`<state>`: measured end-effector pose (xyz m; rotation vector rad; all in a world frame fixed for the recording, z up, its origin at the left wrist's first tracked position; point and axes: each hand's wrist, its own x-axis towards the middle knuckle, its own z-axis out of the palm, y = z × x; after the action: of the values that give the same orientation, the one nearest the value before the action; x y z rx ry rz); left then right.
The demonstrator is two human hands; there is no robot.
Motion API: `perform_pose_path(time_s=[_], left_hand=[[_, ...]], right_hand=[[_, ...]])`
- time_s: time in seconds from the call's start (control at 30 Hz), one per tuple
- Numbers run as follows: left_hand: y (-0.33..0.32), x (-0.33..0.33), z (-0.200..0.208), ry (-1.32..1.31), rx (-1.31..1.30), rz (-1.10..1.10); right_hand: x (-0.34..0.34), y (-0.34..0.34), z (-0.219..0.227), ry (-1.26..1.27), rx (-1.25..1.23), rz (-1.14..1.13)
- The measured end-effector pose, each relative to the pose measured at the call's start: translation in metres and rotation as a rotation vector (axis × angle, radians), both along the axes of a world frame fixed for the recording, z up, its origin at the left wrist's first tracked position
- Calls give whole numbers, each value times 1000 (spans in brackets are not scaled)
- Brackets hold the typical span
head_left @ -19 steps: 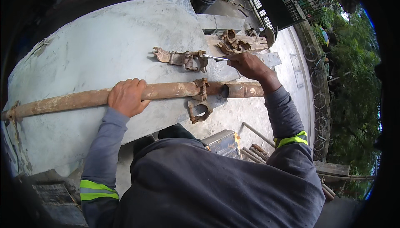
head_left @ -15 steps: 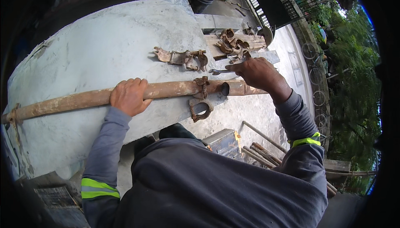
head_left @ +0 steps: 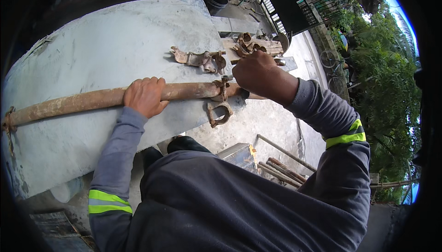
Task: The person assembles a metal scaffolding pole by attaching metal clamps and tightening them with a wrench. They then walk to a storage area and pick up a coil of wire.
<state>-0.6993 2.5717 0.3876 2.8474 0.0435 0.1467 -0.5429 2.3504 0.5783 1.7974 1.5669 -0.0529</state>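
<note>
A rusty steel pipe (head_left: 78, 102) lies across the pale tabletop (head_left: 124, 35), with my left hand (head_left: 145, 97) wrapped over its middle. Toward its right end a rusty scaffold clamp (head_left: 220, 112) sits around it, one open half hanging toward me. My right hand (head_left: 258, 74) is closed on a wrench (head_left: 227, 78), whose jaw is at the bolt on top of that clamp; most of the wrench is hidden by the fist. Just beyond the pipe lies a loose scaffold clamp (head_left: 200, 61). Another clamp (head_left: 9, 119) is at the pipe's far left end.
Several rusty clamps (head_left: 248, 43) are heaped on a wooden plank (head_left: 271, 47) past my right hand. Below the table's right edge, several pipes (head_left: 283, 173) lie near a metal box (head_left: 237, 156). A black bucket (head_left: 215, 1) stands behind the table.
My right hand has moved left and toward the pipe, bringing the wrench jaw from beside the clamp onto its bolt. My left hand stays on the pipe. The view has shifted slightly.
</note>
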Motion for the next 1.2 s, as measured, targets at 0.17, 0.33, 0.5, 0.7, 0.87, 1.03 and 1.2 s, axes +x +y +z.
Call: perform_pose_path(time_s=[0.17, 0.33, 0.5, 0.7, 0.87, 1.03, 1.2], left_hand=[[-2, 0, 2, -29, -41, 13], [-5, 2, 10, 9, -31, 16], [-5, 1, 15, -4, -19, 15], [-7, 4, 14, 26, -25, 19], [-14, 10, 17, 36, -8, 28], [-17, 16, 18, 3, 25, 16], [-15, 15, 10, -25, 39, 27]], right_hand=[[-17, 31, -33, -299, -181, 426], [-18, 60, -85, 73, 201, 9], [4, 11, -53, 490, 528, -258], [30, -71, -8, 194, 312, -391], [31, -111, -16, 287, 329, -399], [65, -137, -6, 344, 299, -552], [84, -136, -15, 393, 320, -506]])
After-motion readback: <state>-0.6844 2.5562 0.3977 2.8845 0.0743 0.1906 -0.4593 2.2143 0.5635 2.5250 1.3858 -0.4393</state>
